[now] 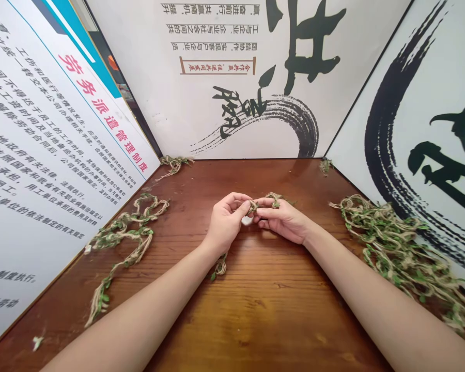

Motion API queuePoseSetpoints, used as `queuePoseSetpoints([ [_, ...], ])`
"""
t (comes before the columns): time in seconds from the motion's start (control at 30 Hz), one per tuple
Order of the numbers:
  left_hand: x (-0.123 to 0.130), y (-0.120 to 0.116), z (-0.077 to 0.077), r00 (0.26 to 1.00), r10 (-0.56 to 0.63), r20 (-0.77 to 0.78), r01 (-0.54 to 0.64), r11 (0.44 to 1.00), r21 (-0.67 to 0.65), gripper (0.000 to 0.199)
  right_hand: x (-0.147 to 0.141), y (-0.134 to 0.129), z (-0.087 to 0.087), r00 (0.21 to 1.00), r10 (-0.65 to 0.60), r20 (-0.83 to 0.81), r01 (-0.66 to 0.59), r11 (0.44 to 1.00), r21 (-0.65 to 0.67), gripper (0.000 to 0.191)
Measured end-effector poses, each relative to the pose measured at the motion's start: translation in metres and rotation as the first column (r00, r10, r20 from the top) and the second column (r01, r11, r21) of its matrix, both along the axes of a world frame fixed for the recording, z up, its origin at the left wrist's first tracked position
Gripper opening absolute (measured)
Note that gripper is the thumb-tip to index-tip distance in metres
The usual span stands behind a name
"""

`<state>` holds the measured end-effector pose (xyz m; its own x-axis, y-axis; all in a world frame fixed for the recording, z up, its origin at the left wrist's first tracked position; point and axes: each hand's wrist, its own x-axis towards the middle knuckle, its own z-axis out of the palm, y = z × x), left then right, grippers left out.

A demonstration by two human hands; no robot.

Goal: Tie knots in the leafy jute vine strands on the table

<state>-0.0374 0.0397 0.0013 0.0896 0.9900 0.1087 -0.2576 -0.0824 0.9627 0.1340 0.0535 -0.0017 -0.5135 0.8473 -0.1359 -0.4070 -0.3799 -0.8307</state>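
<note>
We see a leafy cord (253, 207) between two hands, over the middle of the table (256, 315).
Our left hand (225, 222) pinches it between thumb and finger, a looped end hanging below; our right hand (282, 219) meets it with its fingertips — whether they pinch, we cannot tell. Farther out lie a loose bunch (129, 231) on the left and a bigger heap (397, 250) on the right — printed boards (240, 139) around.

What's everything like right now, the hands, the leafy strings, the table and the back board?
Left hand: pinching a string
Right hand: fingers bent, grip unclear
Held string: bent, partly hidden
Left string: loosely looped
Right strings: tangled, heaped
Table: shiny
Back board: upright, writing upside down
</note>
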Motion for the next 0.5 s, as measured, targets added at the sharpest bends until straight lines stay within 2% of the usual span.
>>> queuePoseSetpoints([
  [0.13, 0.0004, -0.0003, -0.0009, 0.999, -0.023, -0.022, 0.023, 0.999, 0.023, 0.026, -0.0026, -0.0002, -0.0015, 0.999, -0.014, 0.038, 0.013, 0.999, 0.04, 0.031],
  [0.27, 0.0003, -0.0004, -0.0006, 0.999, -0.052, -0.017, 0.052, 0.998, 0.022, 0.026, -0.0013, 0.0011, -0.001, 0.999, -0.024, 0.033, 0.023, 1.0, 0.021, 0.033],
  [0.5, 0.0008, -0.0026, 0.0016, 0.999, -0.048, 0.002, 0.048, 0.999, 0.01, 0.023, -0.0046, 0.0008, -0.0007, 0.975, -0.216, 0.049, 0.214, 0.976, 0.041, 0.032],
])
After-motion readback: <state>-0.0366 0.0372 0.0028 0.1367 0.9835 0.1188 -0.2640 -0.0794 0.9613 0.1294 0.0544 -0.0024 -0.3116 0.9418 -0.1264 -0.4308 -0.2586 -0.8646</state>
